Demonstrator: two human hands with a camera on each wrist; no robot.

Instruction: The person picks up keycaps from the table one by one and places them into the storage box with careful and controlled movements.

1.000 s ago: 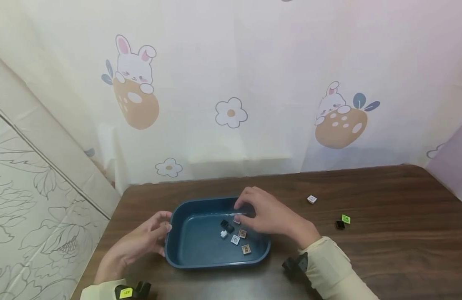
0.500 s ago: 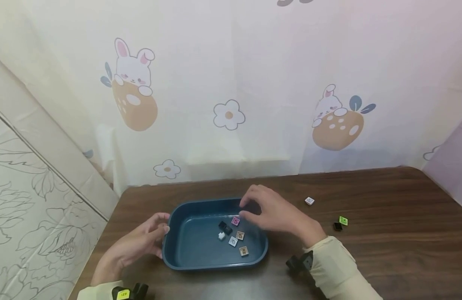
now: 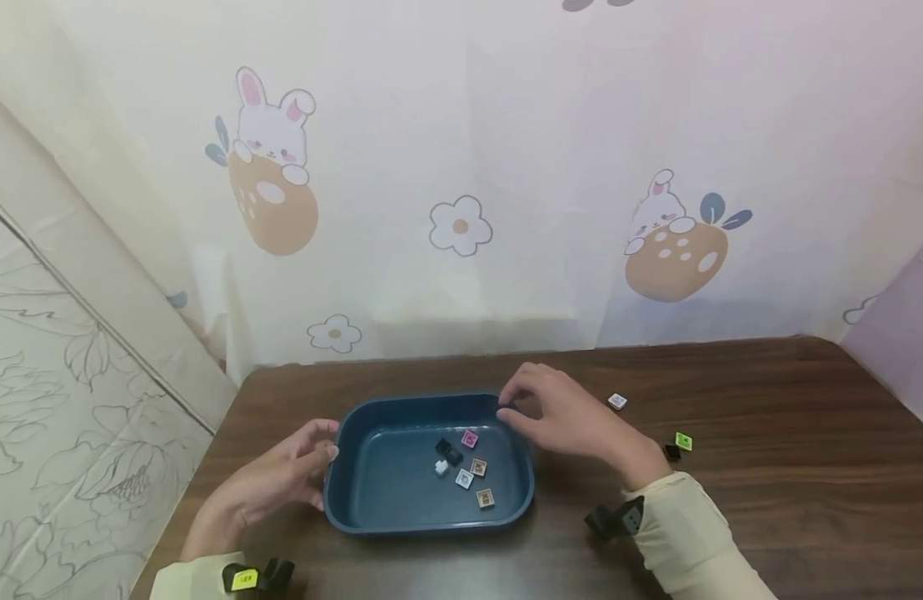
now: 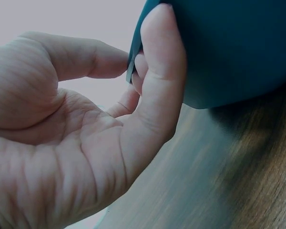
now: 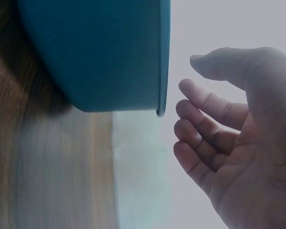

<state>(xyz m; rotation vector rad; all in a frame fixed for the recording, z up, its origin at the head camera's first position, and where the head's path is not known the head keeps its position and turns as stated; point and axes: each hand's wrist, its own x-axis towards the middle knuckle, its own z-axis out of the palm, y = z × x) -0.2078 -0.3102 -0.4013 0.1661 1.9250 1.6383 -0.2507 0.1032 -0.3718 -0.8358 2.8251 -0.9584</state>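
Observation:
A dark blue plastic tray with rounded corners stands on the wooden table. My left hand holds its left end; in the left wrist view the rim lies between thumb and curled fingers. Inside the tray lie a pink square piece, a white piece, two tan square pieces, a pale printed square and black pieces. My right hand hovers by the far right corner. In the right wrist view its fingers are loosely bent, with nothing between them and the thumb, apart from the rim.
Right of the tray on the table lie a white printed square, a green square and a black piece. A curtain with rabbit and flower prints hangs behind the table's far edge.
My right hand has moved right, from over the pieces to the tray's far right corner. The pink piece has come into full view. My left hand stays on the tray's left end.

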